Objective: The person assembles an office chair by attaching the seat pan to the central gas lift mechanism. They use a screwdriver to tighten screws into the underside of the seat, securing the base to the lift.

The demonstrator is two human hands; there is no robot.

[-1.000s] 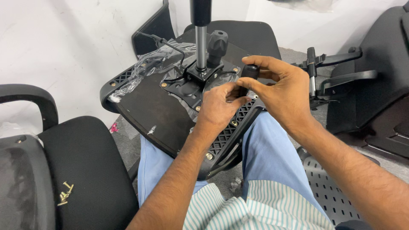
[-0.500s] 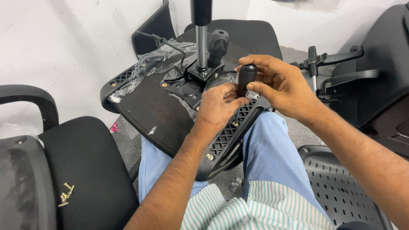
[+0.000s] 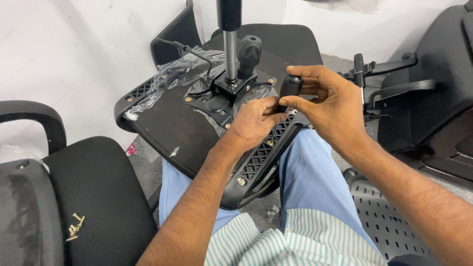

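An upturned office chair seat (image 3: 162, 128) rested across the person's lap, its metal mechanism plate (image 3: 217, 101) and gas-lift column (image 3: 230, 44) pointing up. The right hand (image 3: 335, 108) held a black knob handle (image 3: 290, 86) pinched between thumb and fingers (image 3: 308, 74), closed round it just above the seat's near edge. The left hand (image 3: 256, 120) lay curled on the seat beside the plate, its fingertips tucked under the knob; whether it gripped anything small could not be told. A second black knob (image 3: 249, 49) stood by the column, and clear plastic wrap (image 3: 167, 83) trailed off the far side.

Doing this well probably meant keeping the knob square to its stem, steadying the part below with the left hand, and turning gently so nothing cross-threaded. Loose brass screws (image 3: 75, 227) lay on the neighbouring chair's cushion (image 3: 98, 197), well apart.
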